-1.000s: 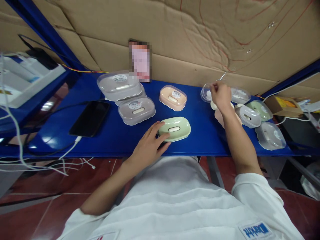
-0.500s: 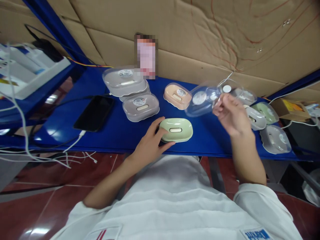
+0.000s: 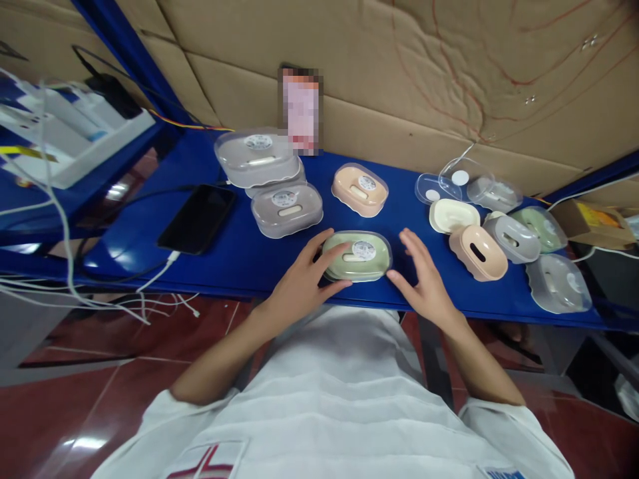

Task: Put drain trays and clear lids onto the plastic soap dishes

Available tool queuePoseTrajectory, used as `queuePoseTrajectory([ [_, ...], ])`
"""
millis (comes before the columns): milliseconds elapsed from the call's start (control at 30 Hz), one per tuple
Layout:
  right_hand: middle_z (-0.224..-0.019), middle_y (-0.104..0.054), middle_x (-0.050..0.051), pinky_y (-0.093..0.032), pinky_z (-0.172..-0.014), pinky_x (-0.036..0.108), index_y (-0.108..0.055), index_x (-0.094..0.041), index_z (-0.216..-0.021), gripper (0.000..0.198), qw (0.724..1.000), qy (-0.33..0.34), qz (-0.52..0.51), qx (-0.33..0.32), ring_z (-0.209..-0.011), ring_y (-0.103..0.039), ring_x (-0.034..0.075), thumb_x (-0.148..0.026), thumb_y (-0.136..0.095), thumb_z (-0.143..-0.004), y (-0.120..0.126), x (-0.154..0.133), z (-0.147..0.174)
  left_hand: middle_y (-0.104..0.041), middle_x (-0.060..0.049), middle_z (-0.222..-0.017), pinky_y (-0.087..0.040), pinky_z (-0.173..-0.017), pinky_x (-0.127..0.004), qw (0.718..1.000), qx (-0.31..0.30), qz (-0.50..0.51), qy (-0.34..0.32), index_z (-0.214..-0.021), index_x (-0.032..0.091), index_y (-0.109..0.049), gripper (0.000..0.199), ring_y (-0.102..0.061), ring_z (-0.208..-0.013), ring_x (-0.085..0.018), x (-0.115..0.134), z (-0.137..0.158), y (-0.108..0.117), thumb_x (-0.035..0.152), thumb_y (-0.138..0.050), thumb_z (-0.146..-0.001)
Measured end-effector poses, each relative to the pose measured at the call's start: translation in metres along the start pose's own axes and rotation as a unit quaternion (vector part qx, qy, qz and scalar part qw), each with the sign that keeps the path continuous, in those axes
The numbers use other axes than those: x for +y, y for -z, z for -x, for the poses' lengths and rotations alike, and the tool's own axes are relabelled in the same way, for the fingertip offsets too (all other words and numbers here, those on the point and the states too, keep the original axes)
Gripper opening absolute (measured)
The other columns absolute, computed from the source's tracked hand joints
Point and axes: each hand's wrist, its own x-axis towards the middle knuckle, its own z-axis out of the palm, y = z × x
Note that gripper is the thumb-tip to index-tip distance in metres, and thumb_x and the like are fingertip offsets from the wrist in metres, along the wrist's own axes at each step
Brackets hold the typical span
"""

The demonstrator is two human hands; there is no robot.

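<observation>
A green soap dish point(image 3: 337, 264) lies in front of me near the shelf's front edge. Over it sits a clear lid point(image 3: 382, 247) with a round printed label. My left hand point(image 3: 309, 266) grips the left end, thumb at the near side and a finger reaching across the top. To the right of the dish, my right hand point(image 3: 424, 279) is open, fingers apart, its thumb tip close to the lid's right end. Just behind stands a peach soap dish point(image 3: 344, 193) under its own clear lid.
Lidded grey soap dishes point(image 3: 287, 219) are stacked at left, near a black phone point(image 3: 197, 219) on a white cable. At right lie a cream tray point(image 3: 454, 216), a peach base point(image 3: 479, 253), loose clear lids point(image 3: 432, 189) and more dishes. Cardboard point(image 3: 374, 86) lines the back.
The clear lid in my right hand has come down onto the green soap dish. My right hand has let go of it and moved left and nearer. My left hand keeps its hold.
</observation>
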Motion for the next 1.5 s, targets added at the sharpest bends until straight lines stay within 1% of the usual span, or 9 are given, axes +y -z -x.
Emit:
queuePoseTrajectory([
  [67, -0.185, -0.017, 0.005, -0.036, -0.133, 0.058, -0.024, -0.040, -0.175, 0.074, 0.992, 0.082, 0.050, -0.077, -0.169, -0.024, 0.033, -0.044, -0.060, -0.110, -0.003, -0.002, -0.002, -0.036, -0.013, -0.173, -0.046, -0.129, -0.052, 1.000, -0.008, 0.014, 0.006, -0.160, 0.033, -0.048, 0.066, -0.045, -0.159, -0.033, 0.000, 0.000, 0.001, 0.046, -0.074, -0.101],
  [133, -0.186, -0.010, 0.001, -0.033, -0.135, 0.060, -0.018, -0.043, -0.175, 0.074, 0.981, 0.135, 0.077, -0.117, -0.171, -0.017, 0.033, -0.039, -0.056, -0.112, -0.006, -0.002, -0.007, -0.037, -0.012, -0.174, -0.047, -0.128, -0.052, 0.999, -0.013, 0.026, 0.015, -0.161, 0.033, -0.048, 0.067, -0.045, -0.159, -0.033, -0.002, 0.000, 0.002, 0.047, -0.074, -0.101],
  [400, -0.183, -0.023, 0.005, -0.039, -0.133, 0.059, -0.017, -0.042, -0.176, 0.080, 0.960, 0.214, 0.162, -0.084, -0.170, -0.022, 0.033, -0.026, -0.060, -0.109, -0.015, 0.002, -0.011, -0.048, -0.010, -0.166, -0.048, -0.126, -0.051, 0.997, -0.022, 0.055, 0.042, -0.155, 0.033, -0.055, 0.065, -0.052, -0.154, -0.032, -0.009, -0.001, 0.006, 0.050, -0.078, -0.097],
  [500, -0.180, -0.032, 0.009, -0.042, -0.131, 0.057, -0.029, -0.037, -0.174, 0.073, 0.954, 0.215, 0.197, -0.076, -0.168, -0.027, 0.033, -0.029, -0.060, -0.109, -0.016, -0.001, -0.008, -0.048, -0.010, -0.167, -0.049, -0.126, -0.050, 0.998, -0.024, 0.054, 0.038, -0.156, 0.032, -0.053, 0.065, -0.053, -0.153, -0.032, -0.009, -0.001, 0.005, 0.048, -0.078, -0.098],
  [633, -0.171, -0.049, 0.011, -0.049, -0.122, 0.057, -0.049, -0.036, -0.166, 0.057, 0.944, 0.155, 0.283, -0.071, -0.159, -0.044, 0.036, -0.041, -0.059, -0.110, -0.014, -0.007, -0.019, -0.031, -0.016, -0.176, -0.042, -0.130, -0.056, 0.999, 0.006, 0.021, 0.024, -0.166, 0.031, -0.038, 0.074, -0.037, -0.164, -0.036, -0.004, 0.000, 0.004, 0.044, -0.072, -0.103],
  [867, -0.170, -0.050, 0.014, -0.048, -0.116, 0.058, -0.046, -0.031, -0.168, 0.059, 0.928, 0.095, 0.353, -0.074, -0.149, -0.051, 0.040, -0.047, -0.050, -0.111, -0.012, -0.007, -0.075, -0.025, -0.016, -0.178, -0.043, -0.129, -0.058, 1.000, -0.003, 0.003, 0.012, -0.167, 0.032, -0.036, 0.067, -0.034, -0.165, -0.035, -0.003, 0.001, 0.002, 0.038, -0.066, -0.107],
  [1133, -0.180, -0.025, 0.022, -0.042, -0.122, 0.059, -0.028, -0.015, -0.174, 0.076, 0.936, 0.003, 0.350, -0.046, -0.160, -0.037, 0.043, -0.055, -0.044, -0.112, 0.004, 0.023, -0.119, -0.028, -0.017, -0.177, -0.043, -0.129, -0.058, 0.999, -0.026, -0.022, 0.002, -0.165, 0.030, -0.041, 0.061, -0.034, -0.165, -0.034, -0.004, 0.002, 0.002, 0.037, -0.062, -0.108],
  [1300, -0.144, -0.062, 0.039, -0.042, -0.110, 0.074, -0.048, 0.001, -0.158, 0.076, 0.900, -0.179, 0.396, 0.033, -0.134, -0.060, 0.053, -0.058, -0.040, -0.111, 0.029, 0.041, -0.102, -0.031, -0.017, -0.176, -0.045, -0.128, -0.059, 0.998, -0.047, -0.047, -0.007, -0.163, 0.028, -0.044, 0.057, -0.037, -0.163, -0.035, -0.001, 0.001, 0.004, 0.039, -0.060, -0.109],
  [1500, -0.130, -0.074, 0.029, -0.054, -0.100, 0.063, -0.060, -0.010, -0.152, 0.061, 0.916, -0.140, 0.370, -0.068, -0.117, -0.072, 0.047, -0.052, -0.046, -0.110, 0.018, 0.010, -0.077, -0.040, -0.018, -0.173, -0.046, -0.127, -0.060, 0.995, -0.070, -0.069, -0.025, -0.163, 0.026, -0.046, 0.058, -0.043, -0.160, -0.037, -0.001, 0.001, 0.003, 0.040, -0.061, -0.108],
])
